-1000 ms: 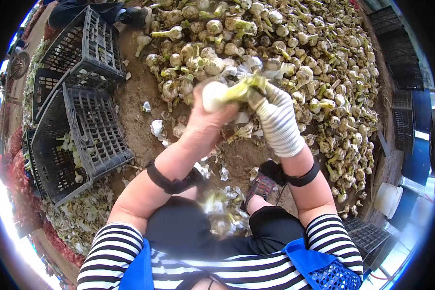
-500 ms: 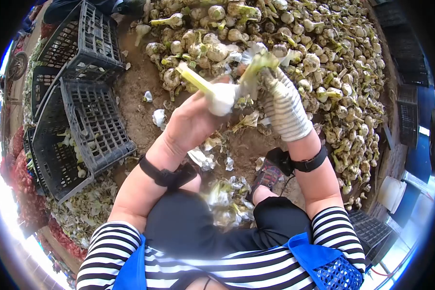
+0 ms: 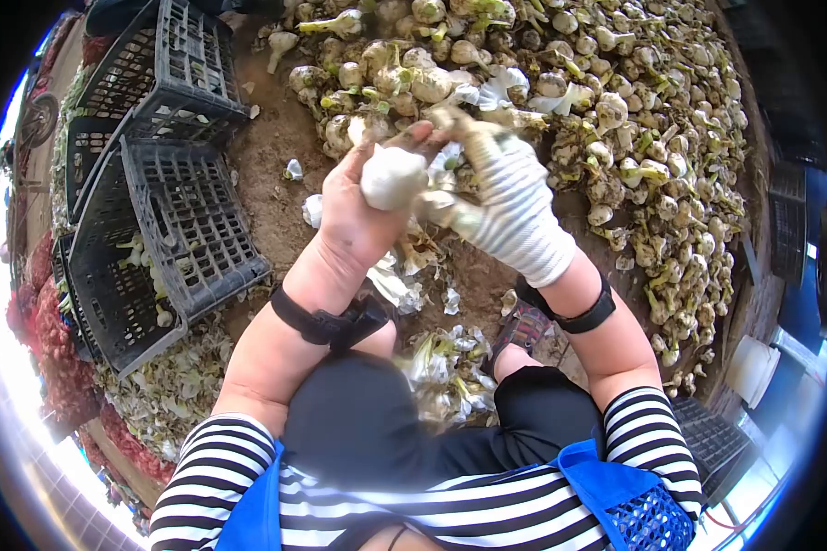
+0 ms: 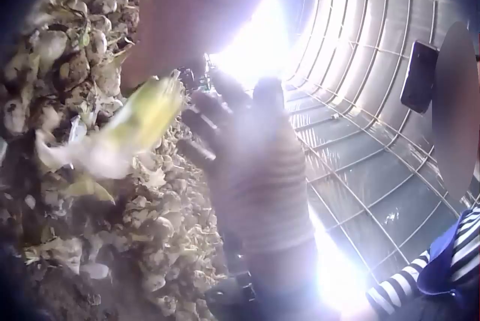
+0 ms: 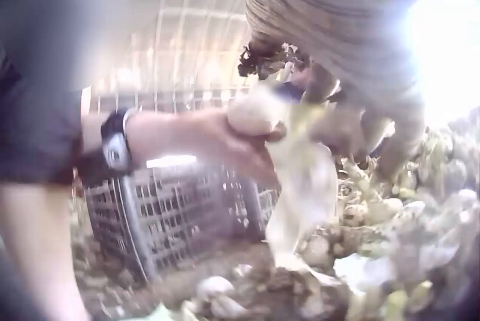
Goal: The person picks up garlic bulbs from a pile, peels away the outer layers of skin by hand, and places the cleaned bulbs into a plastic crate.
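Observation:
In the head view my bare left hand (image 3: 354,216) holds a white garlic bulb (image 3: 393,177) above the ground, thumb along its side. My right hand (image 3: 519,202), in a striped knit glove with bare fingertips, is just right of the bulb, its thumb and fingers spread apart. The right wrist view shows the bulb (image 5: 255,113) in the left hand, with a pale strip of loose husk (image 5: 304,194) hanging beside it close to the gloved fingers. A blurred yellow-green stem (image 4: 150,107) shows in the left wrist view.
A large heap of unpeeled garlic (image 3: 652,138) spreads ahead and right. Black plastic crates (image 3: 193,220) stand at left, one holding some garlic. Peeled husks (image 3: 446,372) lie between the feet, and more husks (image 3: 175,395) are piled at lower left.
The bulb has turned in my left hand, its stem no longer pointing up left. My gloved hand has moved from gripping the leafy skin to spread fingers beside the bulb.

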The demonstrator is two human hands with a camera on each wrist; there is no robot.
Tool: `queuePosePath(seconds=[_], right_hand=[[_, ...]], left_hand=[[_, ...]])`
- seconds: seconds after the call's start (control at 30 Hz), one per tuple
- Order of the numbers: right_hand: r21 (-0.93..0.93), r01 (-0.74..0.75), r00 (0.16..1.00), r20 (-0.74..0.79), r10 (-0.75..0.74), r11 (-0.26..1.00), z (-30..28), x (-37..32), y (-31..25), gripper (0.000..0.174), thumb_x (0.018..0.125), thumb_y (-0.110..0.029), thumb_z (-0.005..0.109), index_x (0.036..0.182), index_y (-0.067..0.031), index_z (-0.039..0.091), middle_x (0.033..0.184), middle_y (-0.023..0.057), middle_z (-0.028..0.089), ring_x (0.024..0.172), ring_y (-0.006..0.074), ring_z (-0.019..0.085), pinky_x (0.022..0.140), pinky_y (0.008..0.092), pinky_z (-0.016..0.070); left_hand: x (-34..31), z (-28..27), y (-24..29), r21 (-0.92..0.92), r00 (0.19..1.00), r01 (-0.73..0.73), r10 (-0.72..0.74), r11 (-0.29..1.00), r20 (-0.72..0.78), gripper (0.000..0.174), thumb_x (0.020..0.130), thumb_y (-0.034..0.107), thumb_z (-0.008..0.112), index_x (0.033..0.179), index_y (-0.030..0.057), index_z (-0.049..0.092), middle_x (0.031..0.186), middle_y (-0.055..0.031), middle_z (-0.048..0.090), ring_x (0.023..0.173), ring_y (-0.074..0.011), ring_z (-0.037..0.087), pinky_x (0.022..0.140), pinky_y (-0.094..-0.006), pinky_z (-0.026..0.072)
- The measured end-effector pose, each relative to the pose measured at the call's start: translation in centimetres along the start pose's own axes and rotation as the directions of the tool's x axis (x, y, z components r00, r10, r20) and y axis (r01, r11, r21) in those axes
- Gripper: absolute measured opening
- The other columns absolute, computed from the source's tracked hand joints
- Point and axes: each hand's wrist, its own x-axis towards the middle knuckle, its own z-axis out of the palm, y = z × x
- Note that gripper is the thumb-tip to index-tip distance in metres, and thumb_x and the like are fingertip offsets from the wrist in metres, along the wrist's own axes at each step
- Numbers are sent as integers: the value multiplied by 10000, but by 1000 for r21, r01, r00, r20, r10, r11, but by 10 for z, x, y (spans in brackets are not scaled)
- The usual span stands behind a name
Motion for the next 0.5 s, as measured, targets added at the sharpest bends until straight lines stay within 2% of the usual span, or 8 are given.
queuePosePath(seconds=[0.03,0.1,0.2,0.23,0.3,0.37,0.47,0.5], right_hand=[[-49,83,996,20,-82,995,3,3,-3,372,689,-247,713,1001,-81,596,793,108,593,702,291,579,599,360,453],[-271,179,984,60,-169,946,8,-3,-17,189,736,-268,634,843,-119,586,657,80,550,643,271,558,622,399,432],[-116,385,911,205,-357,916,27,-25,-23,172,729,-248,627,693,-105,539,595,76,534,639,268,569,651,388,443],[26,170,904,394,-166,985,24,-30,-20,152,750,-221,613,695,-90,559,606,88,552,638,294,575,675,398,462],[-44,-145,940,306,152,988,36,-39,1,137,760,-175,598,833,-59,592,658,111,580,638,328,576,663,419,479],[-298,-101,958,227,173,949,63,-56,42,396,768,-104,570,1155,-72,492,891,182,591,750,334,600,606,406,498],[-259,110,771,631,81,960,111,-58,53,480,719,-137,657,1169,-99,496,1044,144,577,958,317,588,717,409,508],[-330,387,777,620,-112,861,117,-70,51,501,710,-152,665,1179,-111,495,1196,123,523,1092,308,526,772,409,505]], left_hand=[[10,-37,5,-155,863,235,-132,960,487,511,930,368,337,1191,-44,491,1212,-210,515,1127,-319,487,981,-429,371],[-4,10,-3,81,999,-19,21,997,-24,493,943,361,290,1157,-22,514,1080,-176,594,993,-273,576,903,-374,446],[-33,-7,53,-184,937,-178,223,967,269,446,918,363,361,1070,-16,539,1096,-197,577,1112,-337,507,1022,-399,362],[-52,13,75,-316,900,-245,337,916,277,486,865,398,461,1135,-5,488,1216,-214,500,1204,-345,424,1057,-421,317],[-87,15,121,-345,720,-397,522,851,458,693,790,493,545,1264,15,377,1330,-224,387,1260,-331,359,1073,-434,285],[-97,9,126,-175,611,-569,555,804,564,901,739,609,554,1353,26,244,1393,-223,292,1293,-316,309,1091,-433,240],[-47,-45,98,117,845,-258,165,959,509,563,892,499,448,1212,37,482,1186,-144,545,1058,-235,537,933,-346,411],[-40,-33,61,495,929,-359,357,792,103,354,935,323,458,1139,44,535,1067,-96,608,915,-196,581,844,-323,456]])
